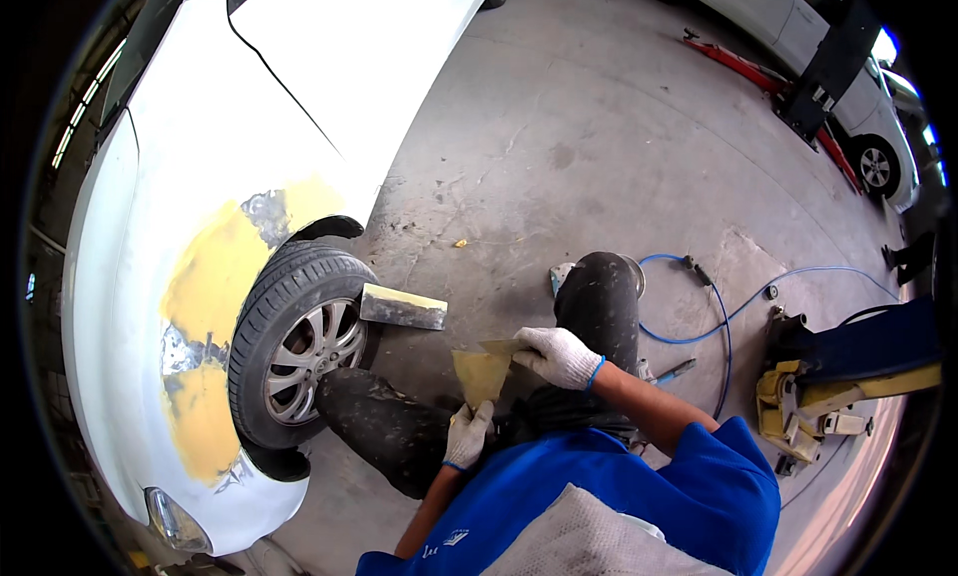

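Grey textured fabric (599, 538) nearest; right of silver-spoked wheel (319, 360), white-gloved left hand (467, 436) pinches yellow-smeared flared plate (480, 378) by its narrow end, long axis running toward thin flat scraper (502, 346) pinched in white-gloved right hand (561, 358).

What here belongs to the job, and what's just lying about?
Part of the job, it seems:
wide yellowish blade, in the left hand
smaller flat blade, in the right hand
yellow-patched white car
perhaps the yellow-topped block

Just lying about, apparently:
blue hose
red metal bar
blue-and-yellow machine
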{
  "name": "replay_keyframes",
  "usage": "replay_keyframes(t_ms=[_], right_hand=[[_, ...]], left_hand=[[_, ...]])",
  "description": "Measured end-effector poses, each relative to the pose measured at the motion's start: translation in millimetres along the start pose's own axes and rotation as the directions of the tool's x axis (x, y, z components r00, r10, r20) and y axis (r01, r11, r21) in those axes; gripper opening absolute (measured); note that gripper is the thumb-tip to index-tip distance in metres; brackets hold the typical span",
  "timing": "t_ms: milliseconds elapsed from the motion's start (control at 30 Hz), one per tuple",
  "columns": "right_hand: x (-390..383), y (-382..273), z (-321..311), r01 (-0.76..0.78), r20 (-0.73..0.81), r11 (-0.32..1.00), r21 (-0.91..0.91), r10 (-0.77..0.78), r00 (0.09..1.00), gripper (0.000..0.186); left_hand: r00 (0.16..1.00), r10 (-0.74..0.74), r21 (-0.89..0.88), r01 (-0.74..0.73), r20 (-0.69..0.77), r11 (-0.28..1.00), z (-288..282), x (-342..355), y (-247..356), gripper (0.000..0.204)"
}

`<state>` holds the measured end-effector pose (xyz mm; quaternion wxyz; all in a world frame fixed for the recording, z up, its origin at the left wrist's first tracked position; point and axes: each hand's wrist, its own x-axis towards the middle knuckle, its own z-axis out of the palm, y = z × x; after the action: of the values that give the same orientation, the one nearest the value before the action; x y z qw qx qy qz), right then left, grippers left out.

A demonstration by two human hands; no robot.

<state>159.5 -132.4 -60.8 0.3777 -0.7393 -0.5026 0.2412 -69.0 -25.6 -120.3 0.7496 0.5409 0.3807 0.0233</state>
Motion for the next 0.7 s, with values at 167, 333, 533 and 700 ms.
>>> replay_keyframes(t_ms=[167,333,533,700], right_hand=[[11.3,-15.8,-0.7,-0.049,-0.148,0.992,0.119,0.067,0.987,0.016],[-1.2,-0.2,15.5,0.014,-0.08,0.998,0.059,-0.01,0.997,0.018],[6.7,-23.9,-0.6,-0.166,-0.132,0.957,0.239,0.201,0.971,0.018],[-5.5,-5.1,18.5,-0.068,0.016,0.997,0.047,0.068,0.998,0.018]], left_hand=[[1.0,-0.003,0.152,0.005,-0.01,0.988,-3.1,1.8,-0.6,0.037],[1.0,-0.009,0.067,0.011,-0.02,0.998,-4.6,-3.0,1.9,0.037],[0.999,-0.045,0.082,0.044,0.006,0.996,-7.1,5.4,-9.9,0.036],[1.0,-0.014,-0.034,0.013,-0.021,0.999,-7.5,1.0,-9.5,0.034]])
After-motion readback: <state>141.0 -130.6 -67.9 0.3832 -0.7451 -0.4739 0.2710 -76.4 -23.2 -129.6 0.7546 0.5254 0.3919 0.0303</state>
